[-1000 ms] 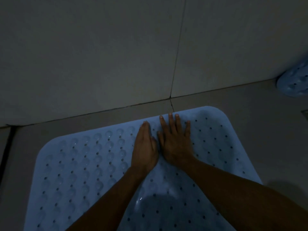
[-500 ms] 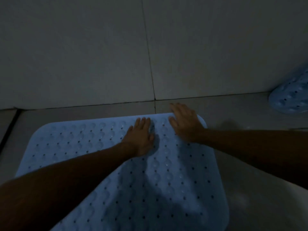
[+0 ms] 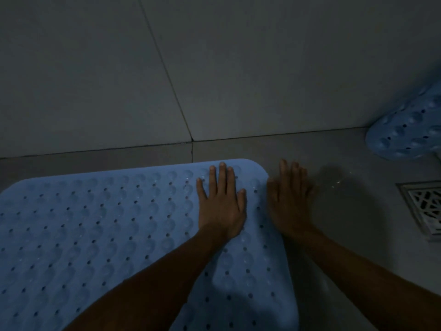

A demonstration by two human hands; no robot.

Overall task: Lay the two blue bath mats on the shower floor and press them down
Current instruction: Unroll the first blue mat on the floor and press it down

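Head view shows the left hand (image 3: 220, 204) flat with straight fingers on the far right corner of the blue mat (image 3: 100, 235); the right hand (image 3: 290, 201), blurred, fingers straight, is just beside its right edge on the floor (image 3: 346, 235); mat 2 (image 3: 410, 132) leans far right

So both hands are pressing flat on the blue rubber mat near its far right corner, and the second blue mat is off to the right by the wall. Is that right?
Not quite. In the head view only the left hand presses flat on the blue perforated rubber bath mat near its far right corner. The right hand is off the mat's edge, over the bare grey shower floor. The second blue mat does sit at the right by the wall.
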